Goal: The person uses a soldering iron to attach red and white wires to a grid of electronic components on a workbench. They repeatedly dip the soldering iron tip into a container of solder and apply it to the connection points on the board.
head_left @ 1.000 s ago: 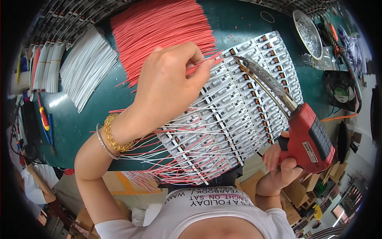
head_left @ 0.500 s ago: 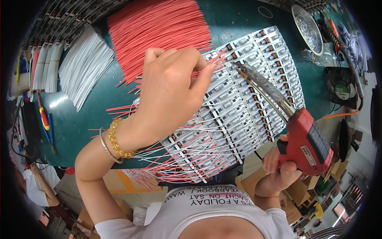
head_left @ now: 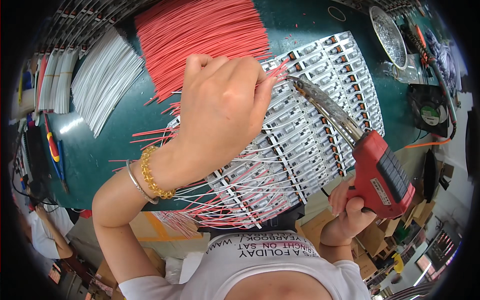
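My left hand (head_left: 222,102) reaches over the rows of small circuit boards (head_left: 320,127), its thumb and fingers closed on a few thin red wires (head_left: 280,69). Their ends stick out past the fingertips, at the top of the board sheet. In my right hand (head_left: 352,215) is a red soldering gun (head_left: 382,177), held by its grip. Its long metal nose slants up and left, and the tip is close to the wire ends; whether they touch I cannot tell. White and red wires (head_left: 220,192) trail from the boards' lower left rows.
A large pile of red wires (head_left: 200,37) lies beyond my left hand, with a stack of white wires (head_left: 107,75) to its left. Pliers (head_left: 55,150) rest at the table's left. At the far right stand a metal bowl (head_left: 387,40) and a small black fan (head_left: 427,111).
The soldering gun has shifted slightly left and up, its tip now nearer the red wire ends. My left hand has edged a little to the right, still pinching the wires.
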A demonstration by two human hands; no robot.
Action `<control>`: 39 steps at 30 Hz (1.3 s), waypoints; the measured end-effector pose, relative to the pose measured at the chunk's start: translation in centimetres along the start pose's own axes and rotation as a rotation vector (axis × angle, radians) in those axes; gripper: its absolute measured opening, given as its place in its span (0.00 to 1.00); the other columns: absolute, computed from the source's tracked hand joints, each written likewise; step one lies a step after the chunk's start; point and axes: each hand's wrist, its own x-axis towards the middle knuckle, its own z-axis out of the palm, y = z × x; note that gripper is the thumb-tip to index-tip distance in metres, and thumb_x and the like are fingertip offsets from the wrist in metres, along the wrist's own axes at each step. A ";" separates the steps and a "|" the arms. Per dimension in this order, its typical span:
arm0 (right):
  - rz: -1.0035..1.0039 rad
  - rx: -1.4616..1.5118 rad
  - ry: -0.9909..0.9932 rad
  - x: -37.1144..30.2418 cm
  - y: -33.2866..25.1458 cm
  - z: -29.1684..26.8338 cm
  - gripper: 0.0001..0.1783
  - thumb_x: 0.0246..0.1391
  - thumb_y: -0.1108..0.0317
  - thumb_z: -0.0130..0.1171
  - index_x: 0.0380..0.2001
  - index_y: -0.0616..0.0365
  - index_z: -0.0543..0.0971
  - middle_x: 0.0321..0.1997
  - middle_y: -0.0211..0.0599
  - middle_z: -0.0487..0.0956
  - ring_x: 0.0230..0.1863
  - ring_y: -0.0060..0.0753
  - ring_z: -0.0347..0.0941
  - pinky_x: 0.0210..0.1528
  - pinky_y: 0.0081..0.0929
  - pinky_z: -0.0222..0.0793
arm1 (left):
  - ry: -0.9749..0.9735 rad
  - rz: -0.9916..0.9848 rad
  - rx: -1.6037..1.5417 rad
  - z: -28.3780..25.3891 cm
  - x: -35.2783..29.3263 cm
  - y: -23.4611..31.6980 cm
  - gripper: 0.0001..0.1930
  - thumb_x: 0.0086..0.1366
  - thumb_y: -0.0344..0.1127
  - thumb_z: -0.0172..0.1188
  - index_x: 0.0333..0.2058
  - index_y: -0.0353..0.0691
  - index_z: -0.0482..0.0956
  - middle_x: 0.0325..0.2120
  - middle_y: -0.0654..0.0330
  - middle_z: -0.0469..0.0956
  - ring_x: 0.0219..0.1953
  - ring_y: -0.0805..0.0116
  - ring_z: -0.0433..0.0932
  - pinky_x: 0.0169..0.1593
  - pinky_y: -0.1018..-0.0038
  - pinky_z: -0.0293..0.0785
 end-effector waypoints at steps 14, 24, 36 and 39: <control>0.033 0.177 0.045 0.0 -1.5 0.9 0.42 0.50 0.43 0.54 0.47 0.78 0.61 0.07 0.25 0.62 0.07 0.17 0.57 0.11 0.16 0.55 | 0.036 0.041 0.057 0.0 -0.1 0.2 0.06 0.52 0.29 0.61 0.21 0.40 0.72 0.17 0.65 0.70 0.20 0.69 0.67 0.35 0.72 0.57; 0.089 0.229 0.004 -0.3 -1.7 0.0 0.42 0.49 0.43 0.54 0.47 0.78 0.61 0.07 0.26 0.62 0.07 0.18 0.56 0.11 0.16 0.54 | -0.113 -0.098 -0.070 -0.7 -0.2 0.5 0.06 0.50 0.28 0.62 0.22 0.38 0.73 0.25 0.62 0.73 0.32 0.66 0.69 0.39 0.72 0.59; 0.015 0.029 0.045 -1.3 0.4 -0.9 0.36 0.48 0.46 0.57 0.41 0.74 0.65 0.08 0.27 0.63 0.07 0.18 0.57 0.11 0.17 0.54 | -0.111 -0.074 -0.070 -0.4 -0.2 0.5 0.06 0.49 0.28 0.63 0.21 0.38 0.73 0.25 0.63 0.74 0.32 0.66 0.68 0.38 0.72 0.59; -0.024 -0.010 0.068 -1.9 1.0 -1.5 0.36 0.48 0.46 0.57 0.42 0.74 0.65 0.08 0.26 0.63 0.07 0.18 0.57 0.12 0.17 0.54 | -0.097 -0.066 -0.060 -0.3 -0.3 0.5 0.06 0.50 0.28 0.62 0.20 0.39 0.73 0.25 0.63 0.74 0.32 0.66 0.68 0.38 0.72 0.58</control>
